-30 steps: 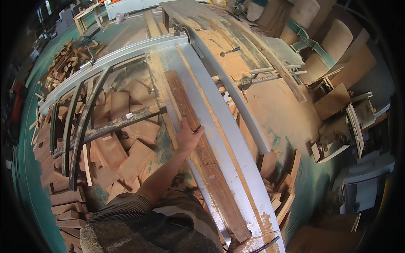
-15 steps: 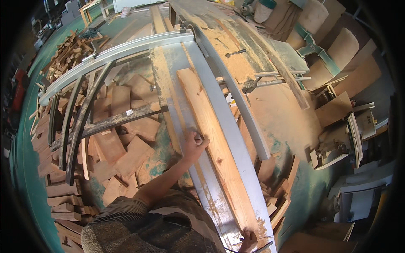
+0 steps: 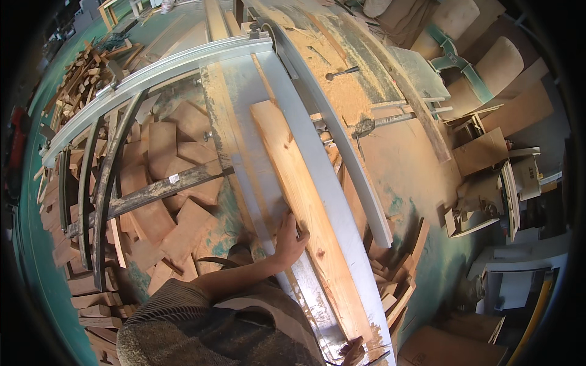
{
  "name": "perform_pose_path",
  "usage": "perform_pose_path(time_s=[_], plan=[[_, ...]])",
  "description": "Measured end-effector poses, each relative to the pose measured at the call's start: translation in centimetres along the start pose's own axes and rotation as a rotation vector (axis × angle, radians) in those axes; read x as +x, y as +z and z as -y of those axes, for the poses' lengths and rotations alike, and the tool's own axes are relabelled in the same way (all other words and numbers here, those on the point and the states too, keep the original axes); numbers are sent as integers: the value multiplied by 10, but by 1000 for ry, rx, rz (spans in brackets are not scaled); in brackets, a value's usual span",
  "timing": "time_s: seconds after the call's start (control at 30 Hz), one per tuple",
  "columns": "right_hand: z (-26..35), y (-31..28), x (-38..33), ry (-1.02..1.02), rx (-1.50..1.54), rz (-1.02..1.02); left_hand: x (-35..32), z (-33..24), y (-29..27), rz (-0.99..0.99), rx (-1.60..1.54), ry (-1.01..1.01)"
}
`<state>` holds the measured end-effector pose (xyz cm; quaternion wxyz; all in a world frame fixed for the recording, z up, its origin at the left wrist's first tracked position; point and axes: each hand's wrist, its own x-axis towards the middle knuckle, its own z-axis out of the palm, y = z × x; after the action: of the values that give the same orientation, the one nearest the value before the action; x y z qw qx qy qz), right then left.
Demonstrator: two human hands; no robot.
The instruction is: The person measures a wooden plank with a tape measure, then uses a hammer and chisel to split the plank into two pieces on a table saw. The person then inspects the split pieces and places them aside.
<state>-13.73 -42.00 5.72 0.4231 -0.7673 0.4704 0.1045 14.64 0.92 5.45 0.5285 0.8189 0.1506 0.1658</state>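
Note:
A long, pale wooden board with knots lies lengthwise on the grey metal bed of a saw-table-like machine. My left hand is at the board's left edge, about midway along. Its thumb and fingers are apart, touching the side rather than wrapping round the board. At the near end, my right hand is closed on the board's end; its fingers are partly cut off by the picture's lower edge. A straight metal fence runs along the right, with a gap between it and the board.
Left of the bed, a dark metal frame and a long aluminium rail extend over scattered wood offcuts. More offcuts are heaped at the right. Sawdust covers the far worktop, where a handled lever stands.
My left hand has come nearer to me along the board's edge, its fingers spreading from a tighter pinch. The board seems slightly nearer too. My right hand stays at its near end.

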Motion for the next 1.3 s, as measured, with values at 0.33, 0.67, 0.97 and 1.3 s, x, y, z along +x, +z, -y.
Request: perform_pose_path(time_s=[0.33,0.67,0.97,1.3], plan=[[120,52,9,-139,-39,-79,107,7,27,-175,-4,2],[90,60,3,-238,14,-79,105,37,8,18,-180,-56],[-90,-35,-35,42,-157,-726,58,64,-58,273,-113,18],[-140,-33,-85,166,70,-925,-5,51,-82,512,221,86]])
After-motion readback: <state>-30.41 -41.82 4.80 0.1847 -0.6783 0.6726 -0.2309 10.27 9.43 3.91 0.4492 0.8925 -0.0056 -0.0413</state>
